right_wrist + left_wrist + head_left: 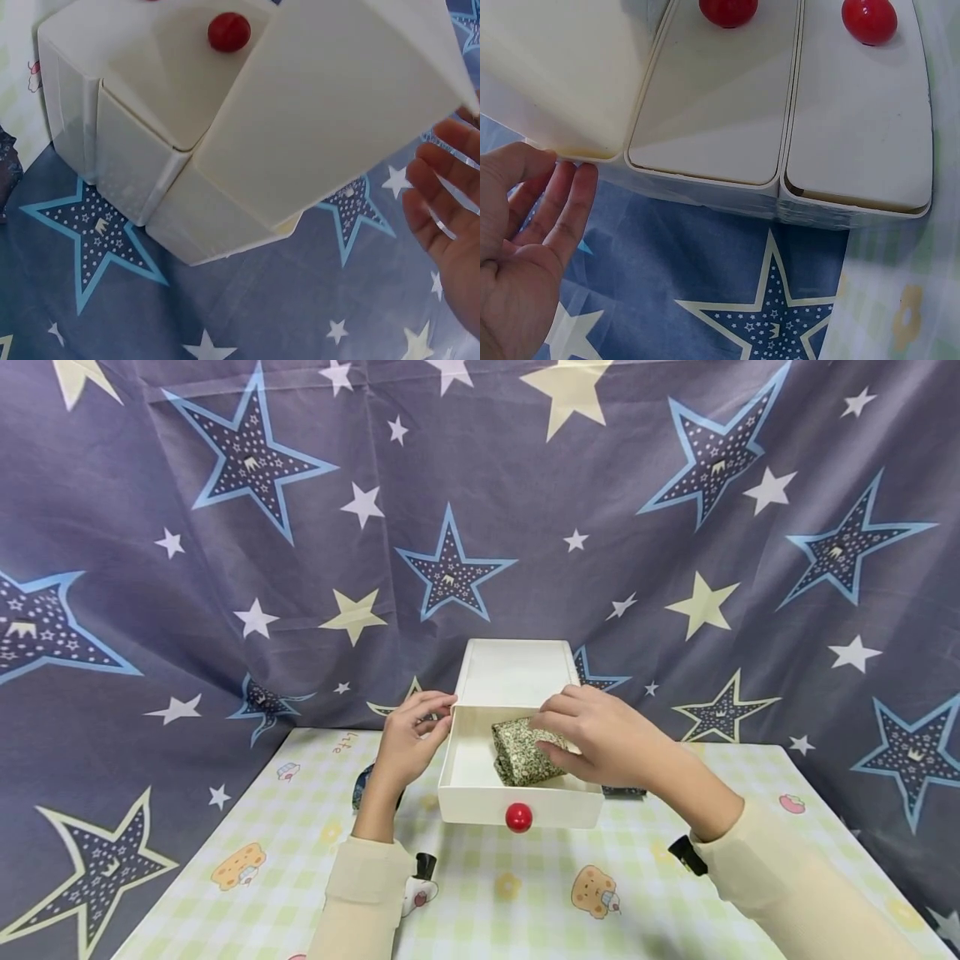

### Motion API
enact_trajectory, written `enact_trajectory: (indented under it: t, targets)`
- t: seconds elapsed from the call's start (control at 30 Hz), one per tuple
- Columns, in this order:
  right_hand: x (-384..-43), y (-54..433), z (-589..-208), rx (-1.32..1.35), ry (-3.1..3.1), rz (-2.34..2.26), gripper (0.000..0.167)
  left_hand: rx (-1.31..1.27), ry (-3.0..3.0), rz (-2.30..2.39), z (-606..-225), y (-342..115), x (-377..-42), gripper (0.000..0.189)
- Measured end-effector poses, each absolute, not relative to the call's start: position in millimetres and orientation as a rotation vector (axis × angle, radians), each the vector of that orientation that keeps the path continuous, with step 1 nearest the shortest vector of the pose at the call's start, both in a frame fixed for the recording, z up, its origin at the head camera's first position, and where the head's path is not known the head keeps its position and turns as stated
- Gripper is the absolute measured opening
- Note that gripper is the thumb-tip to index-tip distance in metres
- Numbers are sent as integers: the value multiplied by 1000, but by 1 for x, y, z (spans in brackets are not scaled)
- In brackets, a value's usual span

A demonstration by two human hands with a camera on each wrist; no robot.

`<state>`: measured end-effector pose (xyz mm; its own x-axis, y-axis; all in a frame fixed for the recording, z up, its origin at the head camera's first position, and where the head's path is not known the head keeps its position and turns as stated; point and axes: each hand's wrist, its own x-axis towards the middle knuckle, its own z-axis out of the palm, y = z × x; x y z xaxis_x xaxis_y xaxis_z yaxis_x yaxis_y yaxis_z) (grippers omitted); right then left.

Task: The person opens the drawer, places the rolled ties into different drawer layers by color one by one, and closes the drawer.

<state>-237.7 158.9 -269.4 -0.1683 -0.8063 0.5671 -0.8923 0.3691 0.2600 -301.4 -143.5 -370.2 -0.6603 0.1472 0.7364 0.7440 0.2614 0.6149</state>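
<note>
A white drawer [480, 807] with a round red knob [518, 817] is pulled out of a white drawer cabinet [517, 670]. Inside it, toward the right, lies a folded cloth [517, 753] with a small green floral print. My left hand [411, 739] is at the left of the drawer's back end; its fingertips touch the cabinet's rim in the left wrist view. Over the drawer's right side is my right hand [600, 735], fingers loosely bent and overlapping the cloth in the head view. The right wrist view shows these fingers spread beside the drawer, with nothing between them.
Below the pulled-out drawer, two more drawer fronts [712, 105] with red knobs are closed. A dark patterned bundle [363, 787] lies behind my left wrist, and another dark item [624, 792] is right of the drawer. A starred curtain [450, 468] hangs behind the checked tablecloth [285, 860].
</note>
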Motion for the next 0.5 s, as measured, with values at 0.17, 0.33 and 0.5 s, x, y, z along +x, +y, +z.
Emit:
enact_trajectory:
  t: [0.17,0.33,0.5]
  targets:
    - [-228,149,-276,1510,-1884,117,22,-824,-1980,-1423,-371,-145,-301,28]
    - [-214,139,-283,1520,-1836,68,22,-825,-1984,-1414,-371,-146,-301,27]
    - [-201,131,-293,1505,-1847,3,23,-814,-1989,-1396,-367,-142,-297,28]
